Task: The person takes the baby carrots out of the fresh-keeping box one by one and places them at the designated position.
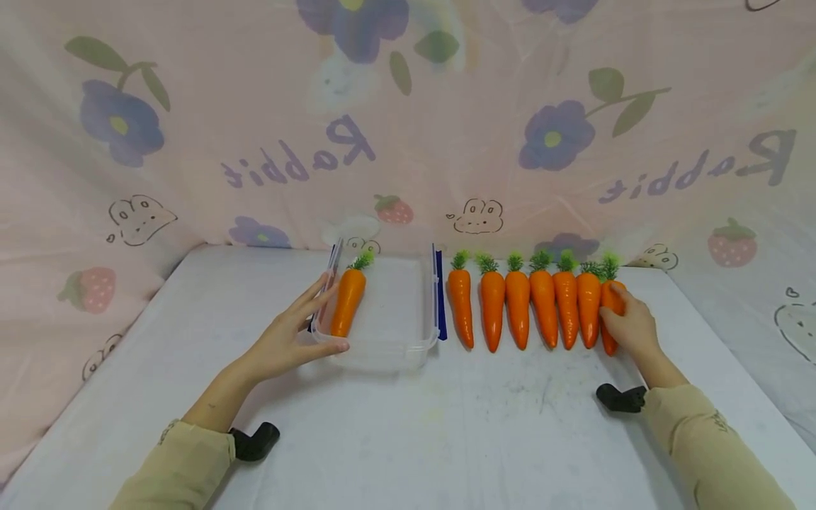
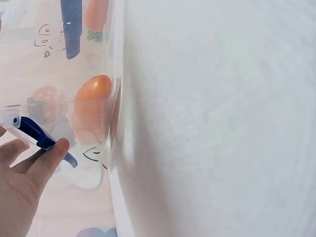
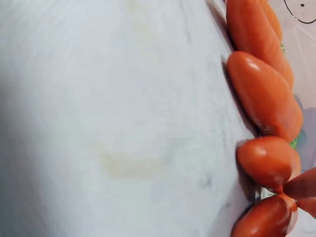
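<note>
At the left side of a clear plastic container (image 1: 421,348), my left hand (image 1: 290,343) spreads its fairly straight fingers along the wall and rim, with the thumb across the front corner. A blue side latch (image 2: 34,132) shows beside its thumb in the left wrist view. Inside the container one orange toy carrot (image 1: 348,301) with a green top leans along the left wall. To the right, my right hand (image 1: 634,329) grips the rightmost carrot (image 1: 610,342) of a row, thumb on its left side. Fingertips (image 3: 302,186) reach in between two carrots in the right wrist view.
Several more carrots (image 1: 518,304) lie side by side between the container and my right hand, green tops toward the back. A second blue latch (image 1: 440,297) hangs out on the container's right side. Behind the white table (image 1: 446,439) rises a printed cloth (image 1: 446,163).
</note>
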Available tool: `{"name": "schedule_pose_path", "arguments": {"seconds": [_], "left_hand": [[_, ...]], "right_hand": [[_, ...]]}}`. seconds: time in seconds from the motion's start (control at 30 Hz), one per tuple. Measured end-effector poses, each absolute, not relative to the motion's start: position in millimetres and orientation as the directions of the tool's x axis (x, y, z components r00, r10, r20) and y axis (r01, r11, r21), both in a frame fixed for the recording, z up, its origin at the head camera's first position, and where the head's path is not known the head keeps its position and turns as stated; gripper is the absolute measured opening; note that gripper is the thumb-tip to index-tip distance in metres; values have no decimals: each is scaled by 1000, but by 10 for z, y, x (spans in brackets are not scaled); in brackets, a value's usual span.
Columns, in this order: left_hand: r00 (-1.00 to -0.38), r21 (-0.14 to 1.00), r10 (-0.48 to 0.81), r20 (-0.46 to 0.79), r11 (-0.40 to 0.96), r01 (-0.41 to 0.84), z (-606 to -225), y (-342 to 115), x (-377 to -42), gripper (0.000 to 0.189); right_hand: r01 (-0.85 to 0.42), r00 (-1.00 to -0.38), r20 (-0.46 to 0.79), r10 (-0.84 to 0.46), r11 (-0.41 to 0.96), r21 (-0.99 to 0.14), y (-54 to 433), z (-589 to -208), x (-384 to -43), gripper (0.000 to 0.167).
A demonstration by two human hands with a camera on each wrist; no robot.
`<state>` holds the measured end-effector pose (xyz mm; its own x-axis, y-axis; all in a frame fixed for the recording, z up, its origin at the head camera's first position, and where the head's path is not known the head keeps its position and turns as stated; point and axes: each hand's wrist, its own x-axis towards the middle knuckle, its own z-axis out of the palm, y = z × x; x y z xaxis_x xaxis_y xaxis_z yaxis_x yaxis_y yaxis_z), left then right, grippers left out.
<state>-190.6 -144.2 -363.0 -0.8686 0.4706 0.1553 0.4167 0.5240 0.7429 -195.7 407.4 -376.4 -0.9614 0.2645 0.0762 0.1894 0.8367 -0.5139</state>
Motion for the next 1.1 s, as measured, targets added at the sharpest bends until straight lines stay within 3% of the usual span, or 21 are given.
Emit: {"name": "schedule_pose_path", "arguments": {"seconds": [0.27, 0.47, 0.6, 0.8, 1.1], "left_hand": [[-870, 745, 469, 152, 524, 413, -3618, -1431, -1912, 90], [-871, 743, 468, 148, 529, 410, -3621, -1436, -1916, 91], [-871, 749, 468, 149, 522, 409, -3625, -1442, -1910, 91], [-871, 751, 470, 146, 520, 407, -3638, -1443, -1902, 90], [-870, 740, 468, 154, 529, 415, -3629, -1445, -1908, 91]], "right_hand": [[181, -967, 67, 246, 849, -496, 4098, -3745, -1962, 59], [250, -949, 34, 312, 815, -523, 4058, -3667, -1976, 62], [248, -933, 84, 350, 795, -554, 3981, -3580, -2032, 61], [197, -922, 158, 353, 780, -594, 3808, -3420, -2108, 59], [5, -931, 284, 228, 787, -616, 3441, -3204, -2181, 56]]}}
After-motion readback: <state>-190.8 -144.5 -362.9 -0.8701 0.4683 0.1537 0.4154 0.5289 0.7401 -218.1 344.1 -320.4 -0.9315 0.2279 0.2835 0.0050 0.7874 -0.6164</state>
